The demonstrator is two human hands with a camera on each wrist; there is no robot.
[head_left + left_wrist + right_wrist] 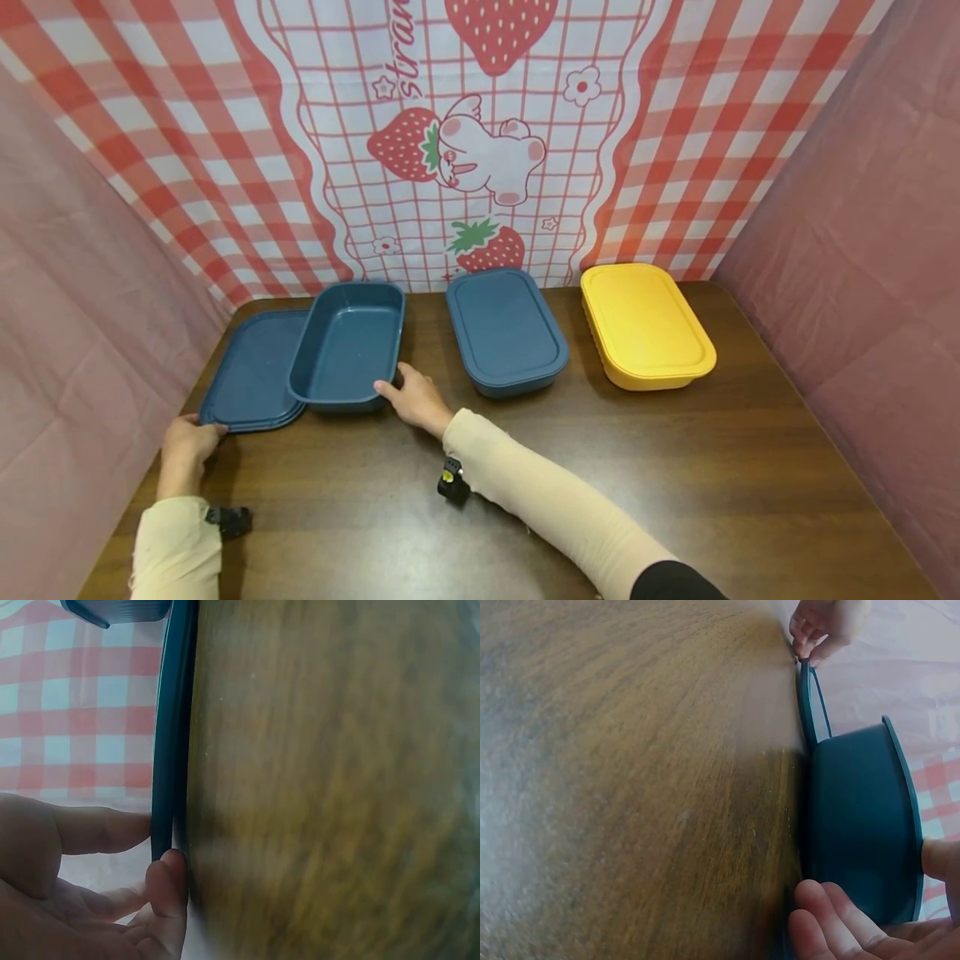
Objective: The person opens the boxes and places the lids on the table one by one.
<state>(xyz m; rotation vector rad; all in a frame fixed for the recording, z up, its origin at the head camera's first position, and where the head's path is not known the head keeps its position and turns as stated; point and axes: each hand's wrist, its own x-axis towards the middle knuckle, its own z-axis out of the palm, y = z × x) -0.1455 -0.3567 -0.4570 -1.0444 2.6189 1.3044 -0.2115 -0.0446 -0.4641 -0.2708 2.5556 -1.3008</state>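
From the head, the left grip (pixel 187 443) pinches a blue lid (pixel 251 367) reaching away ahead of it; the right grip (pixel 418 402) holds the near-right corner of an uncovered blue box (pixel 348 350), which hides the lid's right edge. Right of the right grip, on the desk (pixel 360 500), stand a covered blue box (pixel 506 325) and, farther, a yellow box (pixel 648 321). Left wrist: thumb above the lid's edge, fingertips below. Right wrist: thumb at the rim, fingers by the outer wall.
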